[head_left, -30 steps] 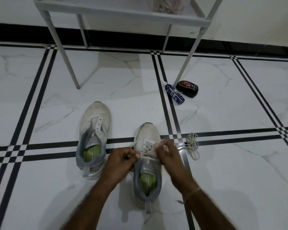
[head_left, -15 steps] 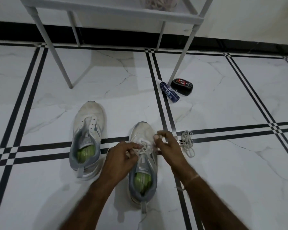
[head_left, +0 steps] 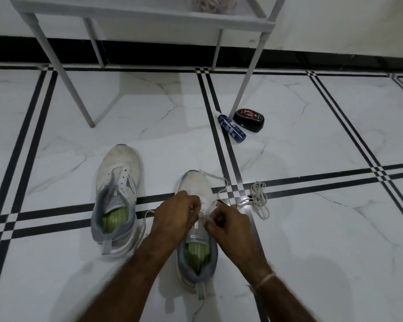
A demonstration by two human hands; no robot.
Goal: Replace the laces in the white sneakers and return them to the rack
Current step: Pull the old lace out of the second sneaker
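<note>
Lacing the sneaker [head_left: 193, 184] at six o'clock on the floor
Fingers of the left hand [head_left: 175, 217] and right hand [head_left: 228, 226] pinch the lace [head_left: 225, 182] over the tongue. It is a soft, light, floppy cord, likely best held near its tip.

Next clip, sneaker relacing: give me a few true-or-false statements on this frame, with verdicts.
1. The left hand and right hand both pinch the lace at the nearer sneaker. True.
2. The farther sneaker is fully laced. False: its eyelets are empty.
3. A loose lace bundle lies on the floor beside the hands. True.
4. The blue tube stands on the rack. False: it lies on the floor by a rack leg.
</note>
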